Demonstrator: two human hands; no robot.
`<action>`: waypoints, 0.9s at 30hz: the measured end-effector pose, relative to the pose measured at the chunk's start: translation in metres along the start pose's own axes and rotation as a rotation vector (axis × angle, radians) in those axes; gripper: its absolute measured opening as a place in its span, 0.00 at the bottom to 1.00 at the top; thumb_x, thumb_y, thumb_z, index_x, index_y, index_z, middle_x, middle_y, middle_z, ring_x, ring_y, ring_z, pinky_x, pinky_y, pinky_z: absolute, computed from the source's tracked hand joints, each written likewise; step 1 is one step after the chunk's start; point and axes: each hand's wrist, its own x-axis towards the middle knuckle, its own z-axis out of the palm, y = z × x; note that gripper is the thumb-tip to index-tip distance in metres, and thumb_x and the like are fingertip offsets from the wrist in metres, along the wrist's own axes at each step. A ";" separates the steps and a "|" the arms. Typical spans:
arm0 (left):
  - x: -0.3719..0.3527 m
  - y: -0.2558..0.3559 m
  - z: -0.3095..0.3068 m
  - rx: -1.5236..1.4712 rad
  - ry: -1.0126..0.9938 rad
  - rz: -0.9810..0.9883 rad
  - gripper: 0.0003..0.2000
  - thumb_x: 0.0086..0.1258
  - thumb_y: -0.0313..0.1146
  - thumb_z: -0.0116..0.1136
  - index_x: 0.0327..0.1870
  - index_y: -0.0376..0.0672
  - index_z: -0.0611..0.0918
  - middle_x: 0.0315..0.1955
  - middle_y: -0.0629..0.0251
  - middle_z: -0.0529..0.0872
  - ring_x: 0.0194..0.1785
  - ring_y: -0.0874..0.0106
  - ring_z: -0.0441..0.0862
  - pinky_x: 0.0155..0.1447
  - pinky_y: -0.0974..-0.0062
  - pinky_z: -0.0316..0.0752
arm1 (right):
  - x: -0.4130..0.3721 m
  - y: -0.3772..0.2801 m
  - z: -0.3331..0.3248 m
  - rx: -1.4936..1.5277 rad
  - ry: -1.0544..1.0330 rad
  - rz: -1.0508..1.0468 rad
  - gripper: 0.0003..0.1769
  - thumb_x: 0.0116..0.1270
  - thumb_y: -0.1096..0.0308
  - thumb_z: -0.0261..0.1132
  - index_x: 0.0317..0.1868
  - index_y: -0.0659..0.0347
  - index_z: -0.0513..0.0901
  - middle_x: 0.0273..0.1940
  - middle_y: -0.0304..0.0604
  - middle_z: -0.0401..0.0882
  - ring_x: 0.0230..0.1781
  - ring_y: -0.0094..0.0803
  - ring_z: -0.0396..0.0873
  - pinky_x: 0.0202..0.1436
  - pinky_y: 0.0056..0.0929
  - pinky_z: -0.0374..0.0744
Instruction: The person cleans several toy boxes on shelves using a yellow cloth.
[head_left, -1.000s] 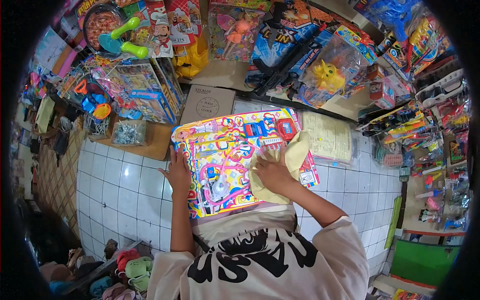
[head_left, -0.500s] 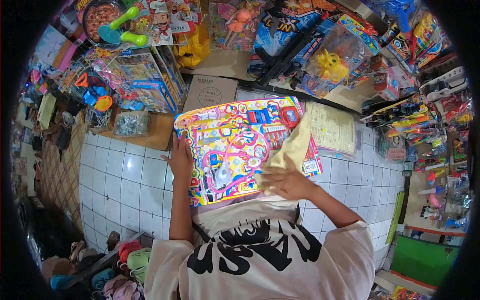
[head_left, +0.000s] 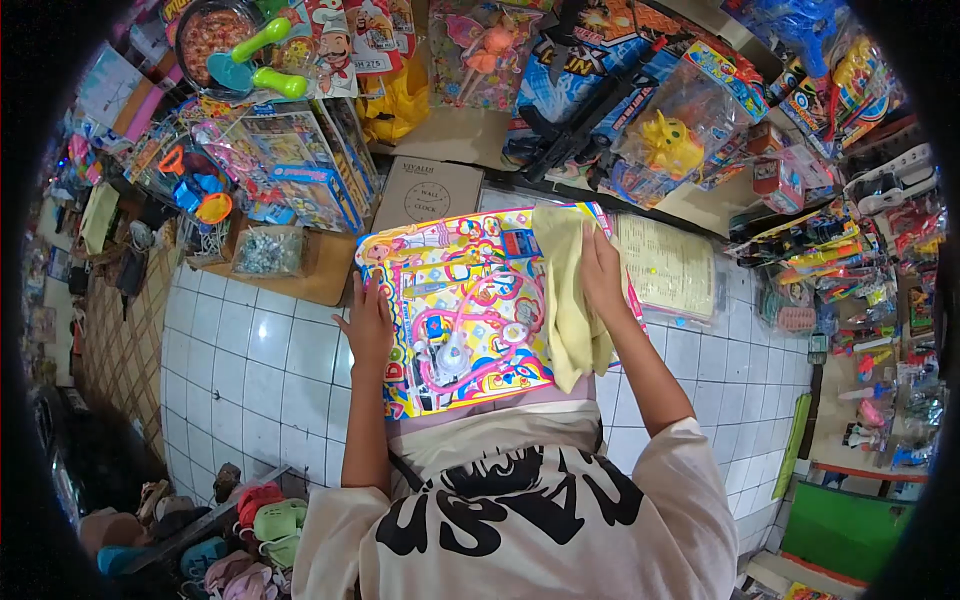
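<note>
A toy doctor set (head_left: 466, 312) on a bright printed card lies across my lap, with a pink stethoscope showing under its plastic. At its left edge rests my left hand (head_left: 372, 325), fingers stretched along the card and thumb spread outward. My right hand (head_left: 602, 275) is at the upper right of the card, its fingers closed on a pale yellow cloth (head_left: 570, 325). The cloth hangs down over the right part of the set and hides some of the toys there.
A wall clock box (head_left: 428, 195) lies beyond the set, and a sheet of printed paper (head_left: 665, 268) lies to the right on white floor tiles (head_left: 290, 345). Packaged toys (head_left: 670, 145) crowd the far side. Shoes (head_left: 280, 520) stand at lower left.
My right hand has moved up from the lower right of the card to its upper right edge. The cloth now hangs lengthwise across the card's right part.
</note>
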 end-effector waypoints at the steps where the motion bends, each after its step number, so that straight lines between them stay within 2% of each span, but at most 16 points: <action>1: -0.001 -0.001 0.001 -0.014 0.010 0.004 0.19 0.76 0.42 0.36 0.66 0.62 0.66 0.70 0.60 0.59 0.64 0.57 0.70 0.61 0.25 0.43 | 0.010 -0.002 0.007 -0.061 -0.021 0.052 0.21 0.75 0.56 0.46 0.39 0.68 0.75 0.20 0.46 0.71 0.22 0.27 0.70 0.28 0.30 0.69; 2: -0.001 -0.002 0.002 -0.028 0.020 0.008 0.19 0.76 0.42 0.36 0.66 0.62 0.66 0.70 0.60 0.59 0.64 0.57 0.70 0.62 0.25 0.44 | 0.017 -0.005 0.014 -0.122 -0.041 0.104 0.22 0.75 0.56 0.46 0.41 0.69 0.76 0.22 0.49 0.74 0.24 0.28 0.74 0.30 0.31 0.72; 4: 0.001 -0.001 0.001 -0.016 -0.002 -0.007 0.19 0.76 0.42 0.37 0.66 0.62 0.66 0.70 0.60 0.59 0.63 0.57 0.71 0.62 0.26 0.44 | 0.023 0.003 0.049 -0.021 -0.140 0.079 0.23 0.75 0.56 0.45 0.54 0.67 0.74 0.43 0.58 0.79 0.45 0.39 0.80 0.49 0.34 0.75; 6: 0.000 0.003 -0.002 -0.008 -0.012 -0.016 0.19 0.76 0.42 0.37 0.66 0.62 0.66 0.70 0.60 0.59 0.61 0.57 0.72 0.63 0.27 0.44 | 0.024 0.013 0.081 -0.423 -0.382 -0.334 0.27 0.75 0.55 0.42 0.66 0.63 0.64 0.65 0.55 0.65 0.67 0.44 0.63 0.68 0.41 0.62; 8: 0.000 0.001 0.001 0.025 0.038 0.003 0.19 0.76 0.42 0.37 0.66 0.63 0.65 0.70 0.61 0.59 0.59 0.56 0.75 0.63 0.27 0.44 | 0.008 0.032 0.106 -0.767 -0.635 -0.342 0.29 0.74 0.53 0.40 0.69 0.59 0.58 0.70 0.47 0.56 0.72 0.43 0.51 0.73 0.48 0.51; 11: -0.001 0.007 -0.007 0.048 0.006 -0.017 0.19 0.76 0.43 0.37 0.67 0.63 0.65 0.69 0.62 0.60 0.56 0.55 0.77 0.63 0.27 0.43 | 0.001 0.033 0.099 -0.644 -0.663 -0.354 0.28 0.75 0.54 0.39 0.70 0.56 0.58 0.71 0.44 0.55 0.74 0.39 0.47 0.74 0.51 0.46; 14: 0.000 0.000 -0.003 0.018 -0.009 0.003 0.19 0.76 0.44 0.36 0.67 0.65 0.65 0.69 0.63 0.60 0.55 0.55 0.78 0.63 0.26 0.41 | -0.007 0.034 0.080 -0.644 -0.744 -0.350 0.28 0.75 0.54 0.39 0.70 0.56 0.57 0.71 0.44 0.54 0.74 0.40 0.48 0.73 0.51 0.46; 15: 0.001 0.002 -0.003 0.016 -0.010 0.010 0.19 0.76 0.44 0.36 0.67 0.65 0.65 0.69 0.63 0.60 0.55 0.55 0.78 0.63 0.26 0.41 | -0.010 0.026 0.075 -0.683 -0.740 -0.298 0.28 0.74 0.53 0.39 0.70 0.56 0.59 0.72 0.43 0.54 0.74 0.40 0.48 0.74 0.48 0.47; 19: 0.001 0.009 -0.001 0.009 0.002 0.013 0.19 0.76 0.44 0.36 0.67 0.64 0.65 0.69 0.63 0.60 0.54 0.56 0.78 0.63 0.26 0.41 | -0.001 0.033 0.079 -0.616 -0.623 -0.105 0.29 0.73 0.53 0.38 0.71 0.53 0.57 0.72 0.40 0.52 0.74 0.38 0.46 0.75 0.46 0.45; 21: 0.001 0.015 -0.004 0.027 0.011 -0.003 0.19 0.76 0.43 0.36 0.67 0.63 0.66 0.69 0.63 0.60 0.54 0.57 0.78 0.63 0.26 0.39 | 0.004 0.034 0.084 -0.627 -0.572 -0.082 0.28 0.73 0.54 0.38 0.70 0.54 0.58 0.72 0.41 0.52 0.74 0.39 0.47 0.75 0.46 0.45; 24: -0.002 0.024 -0.014 -0.007 -0.040 -0.083 0.18 0.76 0.43 0.35 0.65 0.62 0.68 0.69 0.61 0.61 0.66 0.58 0.68 0.62 0.24 0.37 | 0.005 0.041 0.095 -0.709 -0.467 -0.122 0.28 0.73 0.55 0.39 0.70 0.55 0.60 0.72 0.41 0.52 0.74 0.40 0.47 0.74 0.49 0.43; 26: -0.002 0.016 -0.005 0.039 0.010 -0.074 0.19 0.76 0.43 0.35 0.66 0.62 0.67 0.70 0.62 0.60 0.59 0.57 0.74 0.63 0.25 0.36 | 0.010 0.040 0.096 -0.820 -0.462 -0.189 0.27 0.72 0.56 0.41 0.69 0.56 0.61 0.72 0.42 0.51 0.74 0.40 0.47 0.74 0.50 0.43; 27: -0.004 0.016 -0.004 0.063 0.033 -0.069 0.19 0.76 0.43 0.36 0.66 0.63 0.66 0.70 0.63 0.59 0.55 0.57 0.77 0.63 0.26 0.36 | 0.009 0.040 0.095 -0.762 -0.515 -0.246 0.27 0.72 0.57 0.41 0.68 0.57 0.62 0.72 0.43 0.51 0.74 0.40 0.47 0.74 0.50 0.43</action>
